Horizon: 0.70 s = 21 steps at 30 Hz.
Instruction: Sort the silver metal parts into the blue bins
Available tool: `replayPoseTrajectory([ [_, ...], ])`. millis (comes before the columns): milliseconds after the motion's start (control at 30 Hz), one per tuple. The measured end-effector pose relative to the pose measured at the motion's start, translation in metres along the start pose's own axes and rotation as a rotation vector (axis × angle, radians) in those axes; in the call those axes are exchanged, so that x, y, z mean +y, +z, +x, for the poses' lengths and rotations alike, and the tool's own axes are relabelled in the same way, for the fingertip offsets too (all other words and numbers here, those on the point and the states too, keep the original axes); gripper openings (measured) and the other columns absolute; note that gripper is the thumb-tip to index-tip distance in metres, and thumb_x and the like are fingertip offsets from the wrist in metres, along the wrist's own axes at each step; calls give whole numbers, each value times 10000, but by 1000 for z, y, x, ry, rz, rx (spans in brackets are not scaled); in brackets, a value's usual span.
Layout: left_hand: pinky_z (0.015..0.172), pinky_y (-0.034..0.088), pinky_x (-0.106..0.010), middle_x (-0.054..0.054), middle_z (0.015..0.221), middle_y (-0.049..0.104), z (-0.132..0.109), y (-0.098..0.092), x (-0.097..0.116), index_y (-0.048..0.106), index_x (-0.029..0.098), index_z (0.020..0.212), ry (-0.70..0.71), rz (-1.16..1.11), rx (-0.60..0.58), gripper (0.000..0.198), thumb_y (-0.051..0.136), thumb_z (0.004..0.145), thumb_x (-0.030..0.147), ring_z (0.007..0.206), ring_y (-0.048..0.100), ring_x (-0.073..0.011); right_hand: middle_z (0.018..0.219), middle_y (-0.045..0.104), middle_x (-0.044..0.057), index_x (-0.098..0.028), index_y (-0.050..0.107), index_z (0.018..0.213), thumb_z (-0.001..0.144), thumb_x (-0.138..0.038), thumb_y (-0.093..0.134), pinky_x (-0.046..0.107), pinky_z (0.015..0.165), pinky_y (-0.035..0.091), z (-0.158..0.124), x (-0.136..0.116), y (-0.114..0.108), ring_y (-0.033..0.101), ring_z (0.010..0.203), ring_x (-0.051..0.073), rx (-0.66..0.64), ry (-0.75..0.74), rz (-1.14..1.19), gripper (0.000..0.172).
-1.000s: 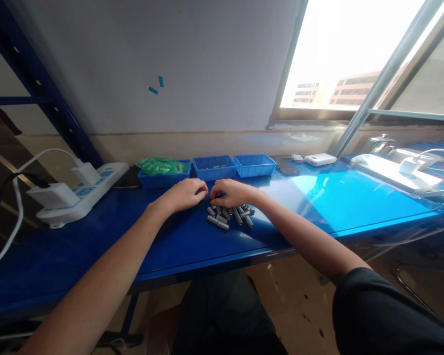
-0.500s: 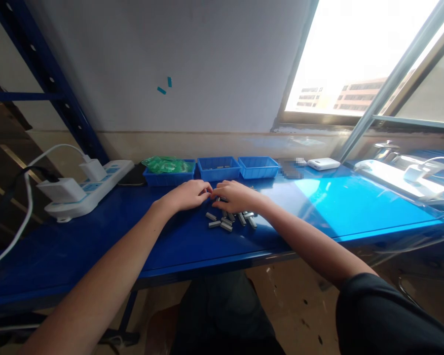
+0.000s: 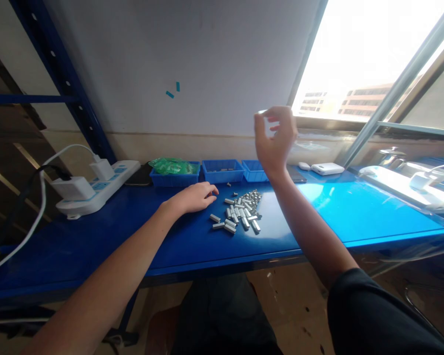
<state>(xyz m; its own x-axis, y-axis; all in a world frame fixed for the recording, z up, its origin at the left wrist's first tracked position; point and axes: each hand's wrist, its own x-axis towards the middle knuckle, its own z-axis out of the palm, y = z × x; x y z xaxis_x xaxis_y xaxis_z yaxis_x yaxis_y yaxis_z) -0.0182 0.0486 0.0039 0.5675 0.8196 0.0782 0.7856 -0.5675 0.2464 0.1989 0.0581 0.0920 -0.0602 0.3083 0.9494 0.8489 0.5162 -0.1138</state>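
Moved since earlier: right hand (image 3: 276,135) had lifted clear of the worktop (image 3: 336,207) and hung in the air at about one o'clock from the metal pieces (image 3: 240,213). The heap it had been covering lay exposed and more spread out.
Thing: small grey metal pieces, short and cylinder-like, loose in a scatter on the worktop, with a couple of strays at eleven o'clock of the heap.
Handling: they looked light, rigid and smooth, so likely to roll or slip. Each was probably best pinched across its middle between thumb and forefinger, one at a time.
Right hand: raised with the palm turned toward the camera and the fingers curled, thumb and forefinger tips close together. Against the window glare I could not tell whether a piece sat between them.
Left hand (image 3: 194,197): rested palm down on the worktop at nine o'clock of the heap. Its fingers were loosely extended and gripped nothing, the tips just short of the nearest pieces.
Surroundings: blue trays (image 3: 222,162) stood at twelve o'clock, green bags (image 3: 172,166) lay in the leftmost one, and a power strip (image 3: 96,197) sat far out at nine o'clock.
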Motion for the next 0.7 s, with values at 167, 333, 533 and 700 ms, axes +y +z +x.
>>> replayPoseTrajectory([
  [167, 851, 470, -300, -78, 1096, 616, 1, 1, -1, 623, 205, 1124, 2, 1, -12, 368, 420, 884, 396, 958, 612, -214, 933, 683, 82, -198, 661, 969, 889, -428, 499, 350, 768, 465, -32, 9, 28, 624, 873, 232, -714, 108, -143, 293],
  [333, 854, 469, -302, -89, 1119, 597, 3, 2, -3, 629, 200, 1122, 31, 50, -16, 385, 413, 883, 411, 991, 606, -231, 1049, 700, 106, -196, 668, 1050, 855, -358, 542, 307, 762, 454, -74, 8, 45, 639, 971, 255, -1053, 3, -155, 283],
  [533, 873, 458, -318, -96, 1108, 586, 4, 2, -4, 626, 193, 1129, 53, 54, -38, 391, 403, 885, 404, 999, 597, -239, 1014, 705, 120, -154, 699, 929, 815, -130, 498, 269, 746, 430, -77, -5, 58, 647, 941, 230, -1069, -43, -88, 232],
  [700, 882, 454, -316, -90, 1093, 587, 3, 3, -4, 625, 198, 1143, 51, 41, -31, 410, 400, 888, 428, 997, 588, -232, 957, 683, 75, -154, 678, 967, 862, -169, 491, 251, 782, 424, -51, 8, 37, 612, 884, 176, -769, -139, 125, 216],
])
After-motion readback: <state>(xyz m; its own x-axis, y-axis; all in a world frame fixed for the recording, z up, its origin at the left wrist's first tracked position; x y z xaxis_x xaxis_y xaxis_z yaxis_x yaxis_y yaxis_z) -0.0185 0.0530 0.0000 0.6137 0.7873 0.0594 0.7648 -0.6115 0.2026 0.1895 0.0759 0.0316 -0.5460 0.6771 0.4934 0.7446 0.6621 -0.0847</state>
